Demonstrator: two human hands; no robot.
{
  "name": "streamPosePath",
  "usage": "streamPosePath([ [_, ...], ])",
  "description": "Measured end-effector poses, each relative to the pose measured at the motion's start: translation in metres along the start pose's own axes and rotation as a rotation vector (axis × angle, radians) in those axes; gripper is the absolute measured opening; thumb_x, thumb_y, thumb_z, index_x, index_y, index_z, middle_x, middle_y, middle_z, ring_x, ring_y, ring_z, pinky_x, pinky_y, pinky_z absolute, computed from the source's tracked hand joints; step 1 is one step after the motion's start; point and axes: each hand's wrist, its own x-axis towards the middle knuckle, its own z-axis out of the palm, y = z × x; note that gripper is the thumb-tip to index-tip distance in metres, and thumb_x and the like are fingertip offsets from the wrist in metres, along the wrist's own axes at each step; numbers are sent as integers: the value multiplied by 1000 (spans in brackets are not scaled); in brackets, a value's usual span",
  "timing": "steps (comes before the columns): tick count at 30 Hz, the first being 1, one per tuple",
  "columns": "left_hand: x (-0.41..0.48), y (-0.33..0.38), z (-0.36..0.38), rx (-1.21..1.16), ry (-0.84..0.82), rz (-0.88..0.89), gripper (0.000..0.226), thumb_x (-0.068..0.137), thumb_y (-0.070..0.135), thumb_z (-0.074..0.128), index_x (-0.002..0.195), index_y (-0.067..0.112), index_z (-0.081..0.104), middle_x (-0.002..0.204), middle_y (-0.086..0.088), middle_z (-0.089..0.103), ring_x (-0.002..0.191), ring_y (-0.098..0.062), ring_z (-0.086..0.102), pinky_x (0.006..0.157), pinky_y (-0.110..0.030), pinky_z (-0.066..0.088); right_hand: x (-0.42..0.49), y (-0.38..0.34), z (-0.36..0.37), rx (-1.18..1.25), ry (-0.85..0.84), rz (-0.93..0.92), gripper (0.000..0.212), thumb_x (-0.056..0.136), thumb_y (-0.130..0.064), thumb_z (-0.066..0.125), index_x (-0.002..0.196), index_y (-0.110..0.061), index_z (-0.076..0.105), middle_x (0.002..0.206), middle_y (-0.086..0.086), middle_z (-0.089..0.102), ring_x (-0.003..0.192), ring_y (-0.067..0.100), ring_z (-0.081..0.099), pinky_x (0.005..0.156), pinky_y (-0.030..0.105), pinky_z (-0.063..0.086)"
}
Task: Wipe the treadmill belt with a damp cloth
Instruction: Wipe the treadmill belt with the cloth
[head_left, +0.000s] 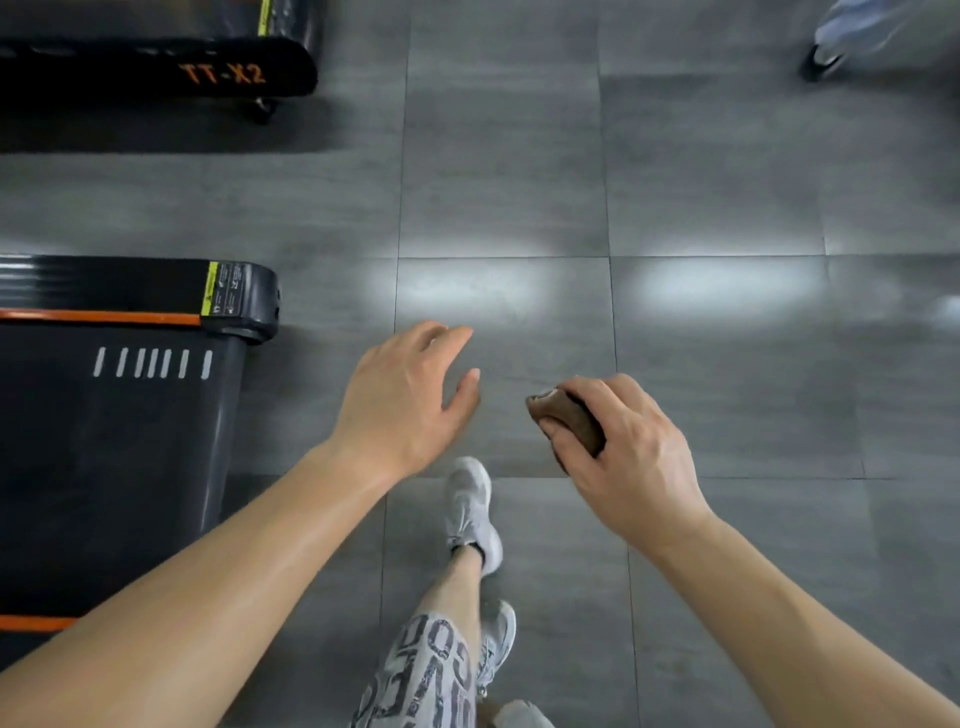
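The floor is grey tile, smooth with a soft shine. Left of it, the treadmill belt looks matt black rubber; its end cap is glossy plastic. The cloth is brown, soft fabric.

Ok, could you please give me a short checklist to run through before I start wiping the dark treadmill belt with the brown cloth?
1. Grip on the brown folded cloth by the right hand: ok.
2. Cloth damp: cannot tell.
3. The left hand free, fingers relaxed: ok.
4. Cloth over the dark grey treadmill belt: not ok, it is over the grey tiled floor, to the right of the belt.
5. Belt stopped: cannot tell.
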Motion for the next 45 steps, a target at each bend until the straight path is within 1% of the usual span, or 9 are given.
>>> streamPosePath([
  [9, 208, 23, -43, -24, 3, 4, 60, 93, 50, 36, 136, 15, 59, 131, -7, 63, 119, -32, 59, 93, -47, 51, 187, 50, -52, -7, 11, 99, 29, 91, -51, 55, 110, -31, 62, 95, -8, 57, 85, 21, 60, 65, 33, 51],
  [12, 277, 35, -63, -13, -5, 7, 59, 93, 48, 37, 135, 13, 59, 129, -8, 64, 116, -33, 60, 93, -47, 51, 252, 62, -76, 28, 3, 117, 26, 90, -47, 61, 111, -32, 62, 97, -8, 58, 88, 21, 61, 66, 34, 52],
  [18, 425, 66, -99, 15, -17, -19, 62, 93, 49, 34, 138, 13, 57, 131, -8, 62, 116, -32, 60, 93, -45, 50, 403, 99, -124, 35, 25, 41, 31, 92, -50, 54, 112, -28, 64, 94, -7, 56, 82, 21, 60, 62, 35, 54],
  [23, 570, 79, -117, -9, 82, -87, 56, 92, 45, 41, 135, 13, 59, 126, -8, 64, 113, -34, 61, 89, -46, 52, 558, 145, -148, 40, 3, -39, 33, 93, -49, 54, 112, -25, 66, 94, -5, 58, 83, 21, 61, 63, 37, 55],
  [28, 705, 82, -136, -14, 122, -124, 54, 91, 45, 42, 131, 14, 61, 123, -8, 65, 107, -35, 62, 87, -45, 53, 706, 173, -162, 16, -2, -117, 31, 92, -47, 55, 112, -25, 64, 95, -3, 60, 84, 22, 63, 66, 31, 53],
  [32, 806, 65, -161, -33, 173, -149, 51, 91, 43, 45, 130, 14, 62, 122, -6, 66, 106, -32, 63, 87, -43, 53, 820, 180, -161, 23, -35, -172, 30, 93, -47, 55, 110, -25, 64, 93, -4, 58, 82, 21, 61, 64, 31, 52],
  [36, 905, 28, -184, -44, 174, -194, 52, 93, 45, 42, 133, 16, 60, 126, -5, 64, 110, -32, 61, 89, -43, 50, 935, 181, -152, 13, -74, -187, 32, 92, -48, 54, 110, -25, 66, 91, -6, 56, 78, 17, 59, 62, 25, 45],
  [40, 1007, -12, -207, -63, 186, -260, 56, 93, 47, 39, 132, 14, 61, 124, -5, 64, 108, -33, 62, 88, -42, 48, 1057, 184, -136, 17, -137, -176, 37, 92, -53, 51, 113, -28, 68, 94, -6, 59, 83, 20, 62, 65, 35, 53],
  [45, 1120, -46, -245, -76, 193, -341, 52, 94, 42, 46, 136, 14, 59, 128, -5, 63, 113, -31, 59, 91, -40, 44, 1197, 184, -127, 37, -165, -204, 39, 91, -54, 50, 113, -29, 68, 98, -6, 60, 89, 21, 62, 69, 35, 52],
])
